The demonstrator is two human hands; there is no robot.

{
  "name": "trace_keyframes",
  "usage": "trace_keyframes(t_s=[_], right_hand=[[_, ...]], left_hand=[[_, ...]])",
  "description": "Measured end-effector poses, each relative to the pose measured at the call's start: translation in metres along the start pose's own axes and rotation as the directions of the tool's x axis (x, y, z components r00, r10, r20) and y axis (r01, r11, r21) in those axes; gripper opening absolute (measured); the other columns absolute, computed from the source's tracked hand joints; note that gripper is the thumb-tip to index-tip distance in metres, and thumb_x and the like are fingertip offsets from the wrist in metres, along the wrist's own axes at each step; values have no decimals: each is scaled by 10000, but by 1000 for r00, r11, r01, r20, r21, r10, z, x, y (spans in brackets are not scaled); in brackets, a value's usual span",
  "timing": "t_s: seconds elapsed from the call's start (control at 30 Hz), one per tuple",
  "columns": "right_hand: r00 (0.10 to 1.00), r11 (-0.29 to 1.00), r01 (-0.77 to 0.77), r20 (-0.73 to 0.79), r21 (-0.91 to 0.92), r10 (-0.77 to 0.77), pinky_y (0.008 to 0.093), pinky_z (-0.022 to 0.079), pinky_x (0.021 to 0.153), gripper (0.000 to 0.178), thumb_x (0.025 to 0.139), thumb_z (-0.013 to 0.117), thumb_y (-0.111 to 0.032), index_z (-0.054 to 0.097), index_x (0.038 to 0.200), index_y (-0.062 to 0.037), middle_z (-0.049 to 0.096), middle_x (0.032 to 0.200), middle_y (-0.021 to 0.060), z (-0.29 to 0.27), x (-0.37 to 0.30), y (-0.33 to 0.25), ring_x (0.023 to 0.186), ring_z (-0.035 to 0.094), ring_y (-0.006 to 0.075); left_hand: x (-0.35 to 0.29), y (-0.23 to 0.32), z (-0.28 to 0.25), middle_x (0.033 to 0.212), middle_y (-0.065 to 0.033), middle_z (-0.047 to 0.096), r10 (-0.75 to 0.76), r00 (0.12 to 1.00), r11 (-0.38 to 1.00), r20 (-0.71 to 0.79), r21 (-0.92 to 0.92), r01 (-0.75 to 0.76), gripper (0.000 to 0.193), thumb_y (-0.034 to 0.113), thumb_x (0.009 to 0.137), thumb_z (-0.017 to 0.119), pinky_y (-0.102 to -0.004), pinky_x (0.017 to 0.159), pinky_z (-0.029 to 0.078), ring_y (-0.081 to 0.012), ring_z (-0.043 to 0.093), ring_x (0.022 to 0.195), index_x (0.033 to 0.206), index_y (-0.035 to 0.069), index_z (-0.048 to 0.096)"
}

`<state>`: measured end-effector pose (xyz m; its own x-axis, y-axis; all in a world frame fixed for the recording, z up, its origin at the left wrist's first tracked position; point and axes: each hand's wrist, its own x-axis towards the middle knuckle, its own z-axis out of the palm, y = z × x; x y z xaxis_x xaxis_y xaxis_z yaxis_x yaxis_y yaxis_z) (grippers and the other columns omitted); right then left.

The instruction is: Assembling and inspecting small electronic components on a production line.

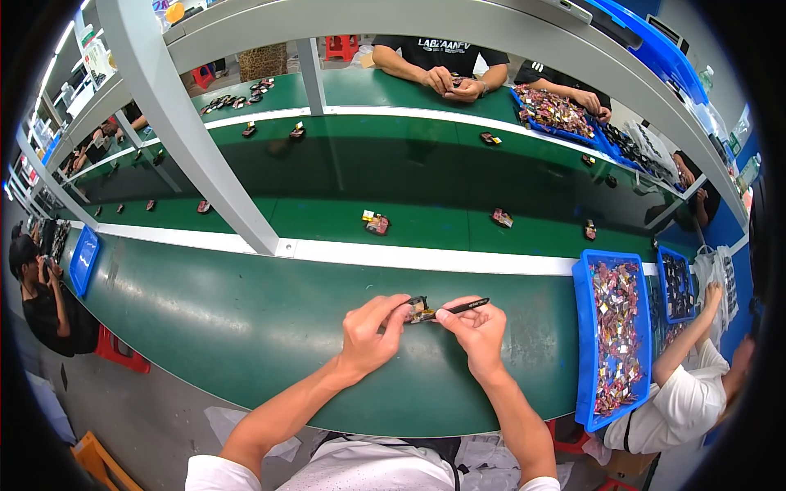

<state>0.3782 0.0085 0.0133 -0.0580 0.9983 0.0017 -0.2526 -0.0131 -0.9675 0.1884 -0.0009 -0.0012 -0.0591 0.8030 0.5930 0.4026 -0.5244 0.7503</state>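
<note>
Above the green worktop (270,327), my left hand (370,334) pinches a small electronic assembly (419,309) with a black housing and some yellow on it. Its finer parts are too small to make out. My right hand (479,337) is closed round slim black tweezers (470,305), whose back end sticks out to the upper right. Their tips point left, at the assembly, mostly covered by my fingers. Both hands meet near the middle of the worktop.
A blue tray (583,344) full of small assemblies stands to my right. Beyond a white rail (426,259) runs a green conveyor belt (426,221) carrying scattered assemblies. A grey post (184,123) rises front left. Co-workers sit opposite, at right and far left, near another blue tray (83,260).
</note>
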Motion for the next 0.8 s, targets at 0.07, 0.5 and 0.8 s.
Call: trace_keyframes(t_s=[0.07, 0.5, 0.8], right_hand=[[996, 996, -94, -10, 6, 94, 268, 601, 780, 136, 857, 750, 66, 674, 969, 81, 724, 905, 138, -1, 0, -3, 831, 723, 174], [988, 984, -153, 0, 91, 153, 281, 601, 803, 147, 856, 736, 80, 666, 985, 84, 733, 926, 168, 1, 0, -3, 877, 740, 217], [968, 931, 250, 100, -264, -232, 181, 243, 449, 117, 828, 809, 16, 724, 908, 26, 612, 692, -52, 1, -5, 4, 523, 365, -40]], left_hand=[[0, 1, 1, 807, -118, 705, -55, 999, 997, -1, -55, 55, 113, -71, 890, 680, -238, 484, 528, -139, 679, 573, 1001, -77, 702], [1, 1, 0, 828, -120, 717, 211, 975, 971, -63, 132, -202, 127, -77, 881, 685, -232, 503, 540, -146, 693, 587, 1008, -75, 697], [0, 2, 0, 736, -109, 689, -449, 871, 780, 198, -388, 491, 135, 1, 973, 625, -241, 476, 522, -140, 665, 566, 1050, -97, 678]])
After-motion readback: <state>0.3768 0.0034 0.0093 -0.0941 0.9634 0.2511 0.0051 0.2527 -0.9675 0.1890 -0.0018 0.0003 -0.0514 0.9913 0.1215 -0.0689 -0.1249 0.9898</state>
